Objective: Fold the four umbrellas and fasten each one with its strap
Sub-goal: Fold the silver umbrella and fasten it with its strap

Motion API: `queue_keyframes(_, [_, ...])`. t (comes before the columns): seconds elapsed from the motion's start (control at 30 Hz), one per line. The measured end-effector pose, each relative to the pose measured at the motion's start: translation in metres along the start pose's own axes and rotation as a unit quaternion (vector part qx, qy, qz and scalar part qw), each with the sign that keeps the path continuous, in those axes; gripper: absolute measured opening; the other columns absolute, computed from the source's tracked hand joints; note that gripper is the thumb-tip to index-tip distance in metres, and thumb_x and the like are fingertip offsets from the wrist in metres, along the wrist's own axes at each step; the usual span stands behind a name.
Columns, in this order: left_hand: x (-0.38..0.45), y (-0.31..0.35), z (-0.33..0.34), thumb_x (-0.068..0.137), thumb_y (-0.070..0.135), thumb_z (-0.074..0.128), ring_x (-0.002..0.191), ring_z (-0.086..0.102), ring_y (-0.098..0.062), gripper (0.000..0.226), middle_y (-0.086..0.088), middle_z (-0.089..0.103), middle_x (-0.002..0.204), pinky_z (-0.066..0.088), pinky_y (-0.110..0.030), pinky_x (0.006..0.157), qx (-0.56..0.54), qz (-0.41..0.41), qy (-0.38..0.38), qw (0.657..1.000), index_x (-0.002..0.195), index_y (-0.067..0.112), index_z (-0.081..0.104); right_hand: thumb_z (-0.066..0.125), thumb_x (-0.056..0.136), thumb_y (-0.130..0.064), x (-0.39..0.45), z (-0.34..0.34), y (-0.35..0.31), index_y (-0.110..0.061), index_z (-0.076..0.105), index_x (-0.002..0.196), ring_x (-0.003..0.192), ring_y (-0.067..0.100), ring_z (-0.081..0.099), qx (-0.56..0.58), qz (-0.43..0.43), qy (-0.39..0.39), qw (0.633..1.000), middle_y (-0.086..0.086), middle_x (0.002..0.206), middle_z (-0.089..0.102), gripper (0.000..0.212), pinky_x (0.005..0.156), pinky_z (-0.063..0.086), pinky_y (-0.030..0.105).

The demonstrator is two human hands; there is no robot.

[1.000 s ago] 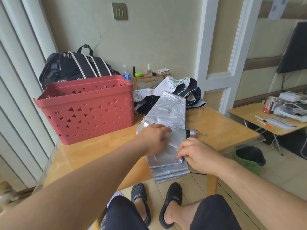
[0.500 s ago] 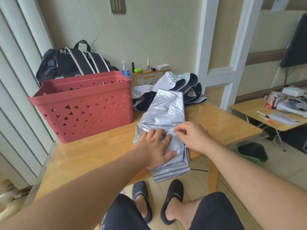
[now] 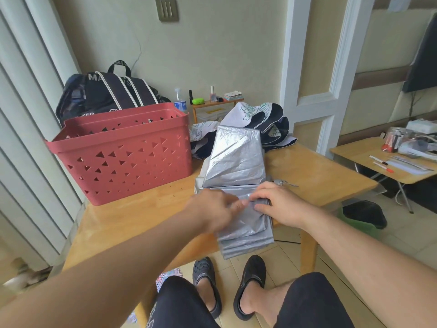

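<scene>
A silver umbrella lies flattened across the wooden table, its pleated canopy hanging over the near edge. Its metal tip pokes out on the right. My left hand rests on the canopy's middle, blurred, fingers pointing right. My right hand presses down beside it, fingertips curled into a fold of the silver fabric. Behind lies a crumpled white and navy umbrella, unfolded.
A red perforated basket stands on the table's left half. A dark backpack sits behind it. A low side table with pens stands at right, a green bin below. My knees and slippers are under the near edge.
My right hand slid rightward and down along the canopy. My left hand shifted slightly up and right, so the fingertips of both now meet over the fold.
</scene>
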State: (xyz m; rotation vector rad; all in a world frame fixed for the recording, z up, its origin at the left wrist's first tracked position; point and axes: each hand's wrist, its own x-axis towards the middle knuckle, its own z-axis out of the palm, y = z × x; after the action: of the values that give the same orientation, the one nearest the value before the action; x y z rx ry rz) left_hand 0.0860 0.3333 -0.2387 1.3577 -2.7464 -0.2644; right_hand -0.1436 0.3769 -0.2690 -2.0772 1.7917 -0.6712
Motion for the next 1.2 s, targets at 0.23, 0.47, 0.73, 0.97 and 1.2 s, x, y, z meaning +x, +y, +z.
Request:
queue_keyframes(0.23, [0.016,-0.027,0.008,0.086,0.084,0.046,0.144,0.037,-0.028,0.066,0.002,0.038,0.154,0.038,-0.050,0.116,0.062,-0.007,0.004,0.998,0.142,0.049,0.047,0.083,0.087,-0.026,0.001,-0.009,0.005,-0.030,0.072,0.124,0.116,0.001,0.056,0.029,0.021,-0.019,0.999,-0.016,0.125,0.058,0.038,0.108,0.040,0.020])
queue_keyframes(0.47, [0.001,-0.020,0.020,0.093,0.083,0.019,0.152,0.013,-0.027,0.083,0.001,0.015,0.161,0.020,-0.048,0.124,0.123,-0.015,-0.042,0.991,0.164,0.041,0.012,0.083,0.083,-0.040,0.013,0.003,0.005,-0.034,0.076,0.116,0.113,0.004,0.055,-0.029,0.000,0.056,0.998,-0.016,0.120,0.062,0.034,0.105,0.042,0.026])
queue_keyframes(0.73, [0.041,-0.035,0.007,0.092,0.084,0.022,0.156,0.004,-0.028,0.086,0.004,0.008,0.164,0.018,-0.050,0.127,0.115,-0.024,-0.083,0.990,0.165,0.043,0.003,0.077,0.090,-0.042,0.039,-0.005,0.011,-0.034,0.072,0.123,0.126,0.012,0.050,-0.045,0.013,0.006,0.999,-0.011,0.131,0.055,0.034,0.109,0.037,0.030])
queue_keyframes(0.97, [0.025,-0.026,0.011,0.087,0.091,0.019,0.158,0.001,-0.029,0.079,0.003,0.009,0.169,0.008,-0.055,0.126,0.029,-0.025,-0.071,0.997,0.159,0.057,0.016,0.088,0.079,-0.040,0.026,-0.018,0.003,-0.045,0.072,0.116,0.131,0.006,0.045,0.008,0.029,-0.071,0.997,-0.017,0.138,0.050,0.041,0.115,0.031,0.028])
queue_keyframes(1.2, [0.018,-0.025,0.009,0.098,0.072,0.040,0.132,0.034,-0.021,0.046,0.011,0.046,0.140,0.030,-0.045,0.109,0.066,0.066,0.073,0.993,0.138,0.055,0.052,0.059,0.088,-0.007,0.017,-0.029,-0.014,-0.035,0.081,0.072,0.115,0.001,0.058,0.029,0.062,-0.041,0.997,-0.019,0.120,0.069,0.039,0.106,0.038,0.029])
